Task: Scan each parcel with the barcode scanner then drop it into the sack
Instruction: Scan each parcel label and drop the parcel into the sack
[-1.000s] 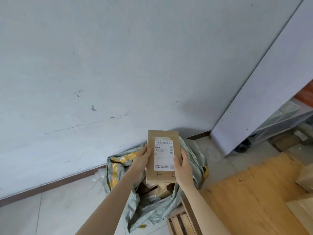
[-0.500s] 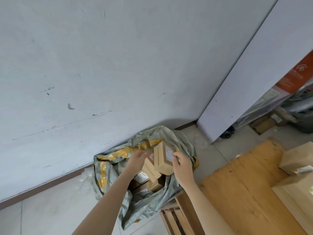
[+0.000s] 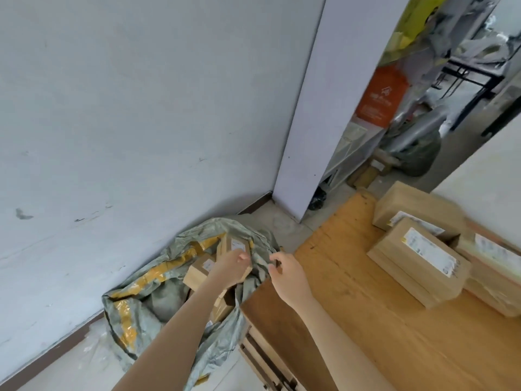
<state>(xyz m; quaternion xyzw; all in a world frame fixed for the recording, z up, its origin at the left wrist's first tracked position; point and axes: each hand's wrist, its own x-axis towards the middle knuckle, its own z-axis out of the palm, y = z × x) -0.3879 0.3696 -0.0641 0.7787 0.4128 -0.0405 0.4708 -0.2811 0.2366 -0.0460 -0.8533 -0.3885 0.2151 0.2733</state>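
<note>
Left hand (image 3: pixel 231 268) covers the lower half of the parcel (image 3: pixel 224 247) in the sack (image 3: pixel 146 303); its grip cannot be judged. Label (image 3: pixel 238 245) print illegible. Rightmost box (image 3: pixel 494 289) cut by frame edge.

I'm in a parcel depot — labelled cardboard boxes (image 3: pixel 417 261) on my wooden tabletop (image 3: pixel 366 334), a grey sack (image 3: pixel 146 306) of parcels on the floor — stuffed bags (image 3: pixel 417 148) beyond.

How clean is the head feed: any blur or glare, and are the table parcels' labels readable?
Head view: light soft and even, no glare, a faint shadow in the corner behind the sack. Head view: left hand, right hand and the table parcels are blurred; their labels cannot be read. Head view: the wide lens tilts the frame and leans the wall edges.
</note>
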